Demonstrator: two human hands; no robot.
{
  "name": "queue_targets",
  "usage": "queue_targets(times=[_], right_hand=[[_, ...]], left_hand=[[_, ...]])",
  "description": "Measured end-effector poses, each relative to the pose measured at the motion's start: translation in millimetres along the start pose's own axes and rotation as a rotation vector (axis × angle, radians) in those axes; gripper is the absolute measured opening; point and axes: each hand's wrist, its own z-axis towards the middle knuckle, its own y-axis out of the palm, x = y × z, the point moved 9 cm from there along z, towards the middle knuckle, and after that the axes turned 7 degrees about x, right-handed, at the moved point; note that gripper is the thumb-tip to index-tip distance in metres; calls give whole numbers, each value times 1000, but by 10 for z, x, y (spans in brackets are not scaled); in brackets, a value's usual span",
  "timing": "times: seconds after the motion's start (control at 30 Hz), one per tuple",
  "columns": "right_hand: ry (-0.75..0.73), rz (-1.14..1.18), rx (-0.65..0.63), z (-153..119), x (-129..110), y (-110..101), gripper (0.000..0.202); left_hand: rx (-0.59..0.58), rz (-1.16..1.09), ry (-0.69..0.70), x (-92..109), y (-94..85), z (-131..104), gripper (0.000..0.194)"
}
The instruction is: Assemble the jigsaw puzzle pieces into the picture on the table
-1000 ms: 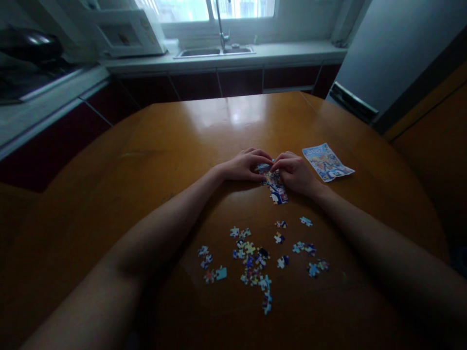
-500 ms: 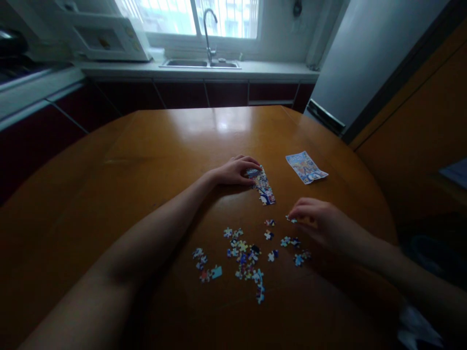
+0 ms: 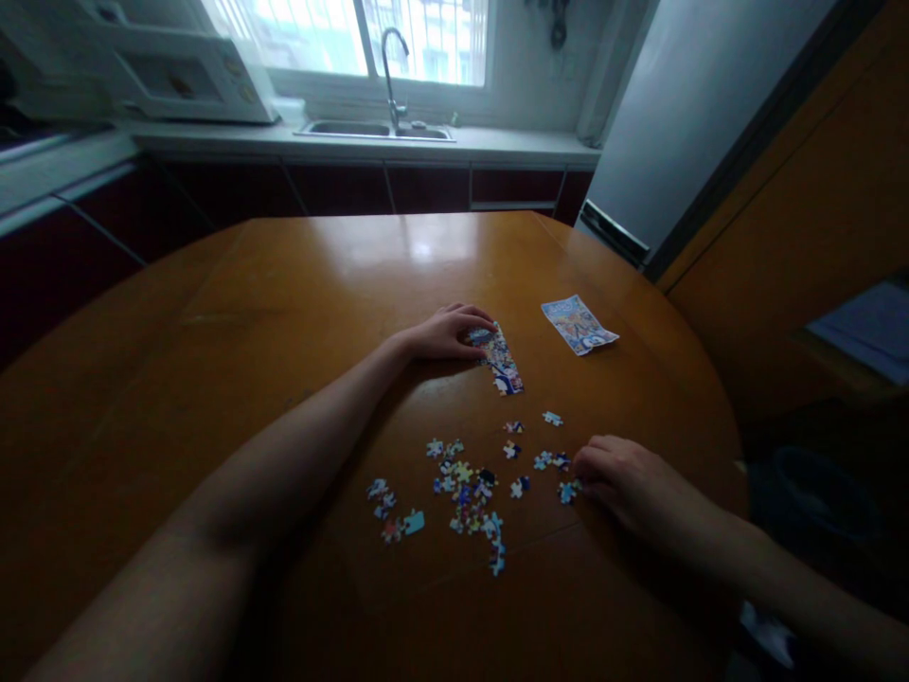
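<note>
My left hand (image 3: 454, 333) lies on the wooden table with its fingers apart, touching the upper left part of a partly joined puzzle strip (image 3: 504, 362). My right hand (image 3: 614, 474) is at the right of the loose pieces, its fingers bent together at a small piece by a light-blue piece (image 3: 566, 493); what they hold is mostly hidden. A single pale piece (image 3: 552, 418) lies apart, above that hand. Several loose pieces (image 3: 465, 497) are heaped below the strip, and a smaller group with a turquoise piece (image 3: 414, 521) lies to their left.
A creased picture sheet (image 3: 579, 325) lies on the table (image 3: 319, 275) to the right of the strip. Beyond the far edge are a counter with a sink (image 3: 355, 129), a microwave (image 3: 174, 85) and a fridge (image 3: 660, 123). A basin (image 3: 828, 488) is low at the right.
My right hand has moved down from the pale piece, which now lies flat on the table, to the pieces at the lower right. My left hand stays on the strip. The view has shifted slightly.
</note>
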Motion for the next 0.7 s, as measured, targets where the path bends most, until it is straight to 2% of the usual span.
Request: queue_targets(times=[0.23, 0.4, 0.57, 0.63, 0.7], right_hand=[[28, 118, 100, -89, 51, -26, 18], [42, 253, 112, -79, 80, -129, 15], [-19, 390, 389, 192, 118, -567, 17], [-12, 476, 473, 386, 152, -658, 14], [20, 592, 515, 620, 194, -653, 17]], left_hand=[[3, -24, -1, 34, -10, 1, 54], [9, -32, -7, 54, -18, 5, 53], [7, -32, -7, 50, -10, 8, 53], [8, -35, -5, 46, -8, 8, 53], [9, -42, -3, 55, -10, 5, 53]])
